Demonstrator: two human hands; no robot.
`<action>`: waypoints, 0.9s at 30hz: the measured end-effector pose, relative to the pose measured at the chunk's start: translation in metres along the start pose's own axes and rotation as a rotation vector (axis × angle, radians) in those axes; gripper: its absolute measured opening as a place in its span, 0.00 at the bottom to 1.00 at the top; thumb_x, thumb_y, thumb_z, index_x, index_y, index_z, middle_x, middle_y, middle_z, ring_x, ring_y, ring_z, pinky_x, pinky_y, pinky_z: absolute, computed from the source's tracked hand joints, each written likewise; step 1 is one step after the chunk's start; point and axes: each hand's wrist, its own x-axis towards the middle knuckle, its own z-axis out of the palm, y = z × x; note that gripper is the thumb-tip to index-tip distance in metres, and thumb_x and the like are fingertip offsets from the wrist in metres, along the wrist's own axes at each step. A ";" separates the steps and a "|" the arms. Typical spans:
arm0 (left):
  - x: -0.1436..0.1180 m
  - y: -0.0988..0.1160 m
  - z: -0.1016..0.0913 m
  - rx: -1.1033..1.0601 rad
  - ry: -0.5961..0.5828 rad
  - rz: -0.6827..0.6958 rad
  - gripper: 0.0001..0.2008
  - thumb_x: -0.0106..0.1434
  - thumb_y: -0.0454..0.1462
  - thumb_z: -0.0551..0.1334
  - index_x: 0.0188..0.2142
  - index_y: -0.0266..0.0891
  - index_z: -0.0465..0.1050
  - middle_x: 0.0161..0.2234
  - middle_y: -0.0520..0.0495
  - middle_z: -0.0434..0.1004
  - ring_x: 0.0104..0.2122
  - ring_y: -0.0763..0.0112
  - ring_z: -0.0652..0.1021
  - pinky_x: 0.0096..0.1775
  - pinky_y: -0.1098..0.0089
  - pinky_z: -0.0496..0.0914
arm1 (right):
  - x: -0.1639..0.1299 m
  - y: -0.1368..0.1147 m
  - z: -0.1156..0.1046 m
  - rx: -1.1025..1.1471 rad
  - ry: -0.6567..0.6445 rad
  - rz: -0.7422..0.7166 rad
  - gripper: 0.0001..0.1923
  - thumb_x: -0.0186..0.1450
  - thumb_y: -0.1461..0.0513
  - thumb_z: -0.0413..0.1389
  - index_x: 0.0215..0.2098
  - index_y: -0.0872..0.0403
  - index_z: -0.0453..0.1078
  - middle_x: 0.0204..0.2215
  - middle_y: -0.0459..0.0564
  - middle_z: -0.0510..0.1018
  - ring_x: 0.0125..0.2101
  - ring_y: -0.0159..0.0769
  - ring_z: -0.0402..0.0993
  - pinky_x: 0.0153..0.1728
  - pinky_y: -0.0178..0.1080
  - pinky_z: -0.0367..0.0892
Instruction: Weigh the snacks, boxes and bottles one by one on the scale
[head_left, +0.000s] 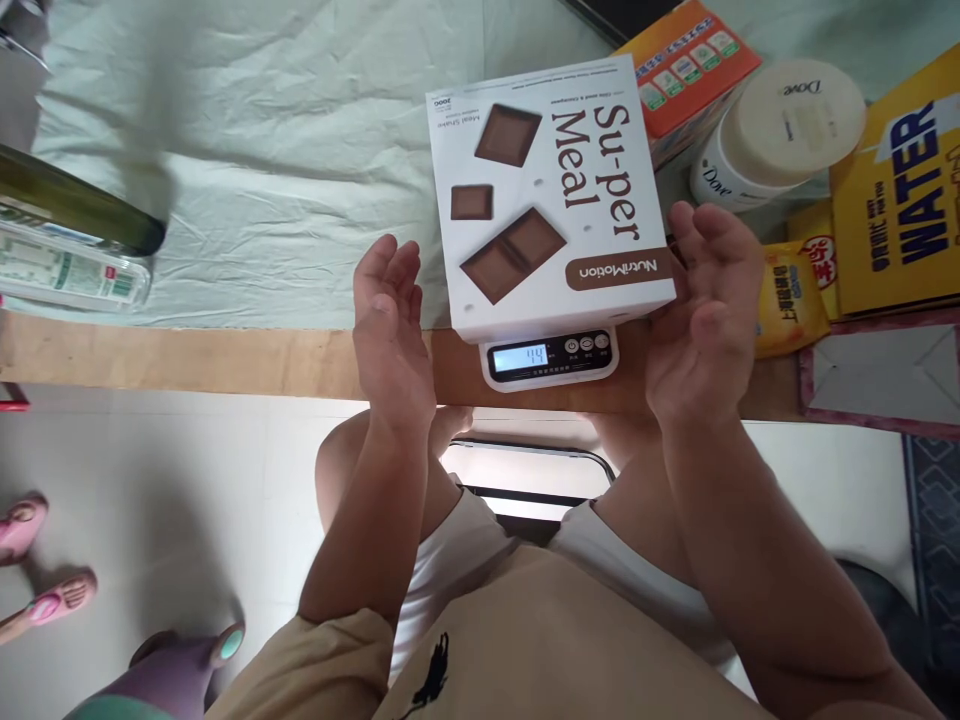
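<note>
— Left hand [390, 320], what's it doing?
— Open, fingers together and pointing up, palm turned inward, just beside the white Su-per Meal box [547, 190] but not touching it. Same for the right hand [701, 310]: open and loosely curled, close by the box's other edge.
— And the box?
— Lying flat on the kitchen scale [551, 358], whose lit display shows below it, at the wooden edge of the table.
— Farther back?
— A white Dove jar [780, 135], an orange carton [686, 65], and a yellow WATER box [904, 195] on the right.
</note>
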 end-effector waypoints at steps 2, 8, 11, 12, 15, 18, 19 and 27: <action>0.000 -0.001 0.002 0.018 -0.005 0.016 0.25 0.62 0.61 0.66 0.53 0.56 0.76 0.64 0.52 0.76 0.75 0.51 0.65 0.76 0.55 0.58 | -0.001 -0.003 0.004 0.005 0.012 0.003 0.32 0.68 0.39 0.54 0.66 0.40 0.64 0.71 0.51 0.66 0.75 0.52 0.60 0.75 0.64 0.63; 0.001 -0.002 0.002 0.022 0.004 0.018 0.25 0.61 0.61 0.66 0.52 0.56 0.76 0.63 0.51 0.76 0.74 0.50 0.65 0.76 0.54 0.58 | 0.000 0.000 0.006 0.015 0.011 -0.032 0.32 0.68 0.40 0.54 0.66 0.42 0.64 0.69 0.53 0.67 0.76 0.50 0.58 0.78 0.63 0.56; 0.001 -0.002 0.002 0.029 0.007 0.016 0.26 0.61 0.62 0.66 0.52 0.56 0.76 0.63 0.51 0.76 0.74 0.51 0.66 0.75 0.55 0.58 | 0.000 0.000 0.006 0.042 0.022 -0.043 0.31 0.68 0.42 0.55 0.65 0.42 0.66 0.67 0.51 0.70 0.75 0.47 0.60 0.81 0.61 0.50; 0.001 -0.002 0.002 0.023 0.016 0.014 0.26 0.60 0.62 0.66 0.52 0.56 0.76 0.63 0.51 0.76 0.73 0.51 0.66 0.75 0.55 0.59 | 0.000 -0.001 0.006 0.056 0.023 -0.044 0.30 0.68 0.43 0.56 0.65 0.42 0.67 0.67 0.51 0.70 0.75 0.46 0.61 0.81 0.60 0.50; 0.002 -0.004 0.002 -0.022 0.034 0.011 0.27 0.58 0.61 0.69 0.52 0.54 0.77 0.61 0.49 0.78 0.72 0.50 0.68 0.76 0.52 0.58 | -0.001 -0.003 0.007 0.065 -0.001 -0.031 0.28 0.70 0.44 0.55 0.65 0.39 0.67 0.68 0.49 0.69 0.73 0.48 0.64 0.80 0.62 0.51; 0.003 -0.007 0.000 -0.047 0.019 0.012 0.28 0.59 0.61 0.69 0.52 0.52 0.78 0.60 0.48 0.78 0.72 0.49 0.69 0.75 0.51 0.59 | -0.002 -0.004 0.008 0.070 -0.011 -0.006 0.28 0.70 0.42 0.53 0.66 0.37 0.65 0.70 0.47 0.67 0.71 0.50 0.67 0.76 0.65 0.59; 0.003 -0.008 0.000 -0.049 0.006 0.007 0.28 0.60 0.61 0.69 0.53 0.52 0.78 0.59 0.48 0.79 0.72 0.49 0.69 0.75 0.51 0.61 | -0.002 -0.003 0.009 0.068 -0.009 0.001 0.29 0.70 0.42 0.53 0.66 0.37 0.64 0.70 0.48 0.67 0.71 0.50 0.67 0.75 0.65 0.61; -0.003 -0.003 0.009 -0.008 -0.220 -0.072 0.30 0.64 0.61 0.69 0.57 0.49 0.76 0.57 0.44 0.82 0.69 0.45 0.74 0.66 0.51 0.74 | 0.003 0.005 0.009 -0.014 -0.133 -0.038 0.34 0.70 0.39 0.51 0.69 0.40 0.60 0.68 0.51 0.71 0.71 0.53 0.67 0.65 0.61 0.73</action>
